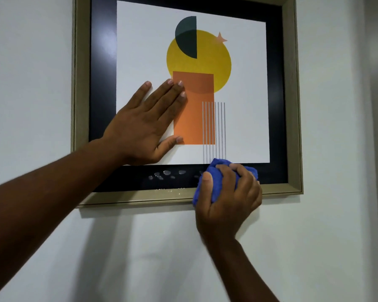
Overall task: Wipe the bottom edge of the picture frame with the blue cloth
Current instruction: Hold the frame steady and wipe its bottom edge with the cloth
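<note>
A picture frame (292, 105) with a beige wooden rim and black mat hangs on the wall, holding an abstract print of a yellow circle and orange rectangle. My left hand (144, 125) lies flat on the glass over the print's lower left, fingers spread. My right hand (227, 197) grips a bunched blue cloth (207, 188) pressed against the frame's bottom edge (140, 198), right of its middle. Pale smudges (166, 174) dot the black mat just left of the cloth.
A plain white wall (31, 62) surrounds the frame on every side. Shadows of my arms fall on the wall below the frame. A darker vertical band runs along the far right.
</note>
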The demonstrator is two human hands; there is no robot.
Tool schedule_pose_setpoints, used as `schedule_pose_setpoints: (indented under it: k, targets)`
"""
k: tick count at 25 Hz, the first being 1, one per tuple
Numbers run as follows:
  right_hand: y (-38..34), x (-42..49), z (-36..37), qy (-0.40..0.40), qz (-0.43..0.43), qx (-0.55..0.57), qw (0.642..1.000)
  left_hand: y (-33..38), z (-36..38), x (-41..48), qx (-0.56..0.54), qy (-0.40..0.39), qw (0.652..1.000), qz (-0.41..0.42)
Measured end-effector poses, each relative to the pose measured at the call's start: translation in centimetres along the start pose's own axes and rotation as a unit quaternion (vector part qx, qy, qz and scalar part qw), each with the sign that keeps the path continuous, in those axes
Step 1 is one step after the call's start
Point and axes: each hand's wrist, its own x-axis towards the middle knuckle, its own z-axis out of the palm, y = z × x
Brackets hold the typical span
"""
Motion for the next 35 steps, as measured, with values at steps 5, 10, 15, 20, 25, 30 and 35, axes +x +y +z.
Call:
schedule_pose_setpoints:
  k: [5,10,15,20,25,30,35]
  targets:
    - [1.0,-1.9,-1.0,-0.071,-0.155,-0.005,0.985,-0.5,-0.1,0.0,-0.009,-0.001,1.000,0.026]
    - [-2.6,-1.3,0.9,-0.043,-0.069,-0.045,0.996,-1.9,-0.2,0.6,-0.007,-0.004,0.997,0.075]
    - [0.0,-2.1,-0.1,-0.039,-0.121,-0.009,0.992,-1.9,0.0,0.1,-0.004,-0.002,0.997,0.078]
    - [-4.9,-3.5,2.1,-0.010,-0.067,-0.005,0.998,-2.0,-0.3,0.2,-0.019,-0.005,0.998,0.051]
    - [-4.6,-3.3,2.4,0.003,-0.046,0.019,0.999,-1.8,-0.3,0.2,-0.019,-0.008,0.999,0.032]
    - [-4.7,-5.2,1.9,-0.040,-0.175,0.021,0.984,-1.9,-0.5,-0.2,-0.027,-0.003,0.999,0.021]
    - [-7.9,-4.2,3.2,0.004,0.018,0.022,1.000,-2.0,-0.5,-0.4,-0.020,-0.003,1.000,0.002]
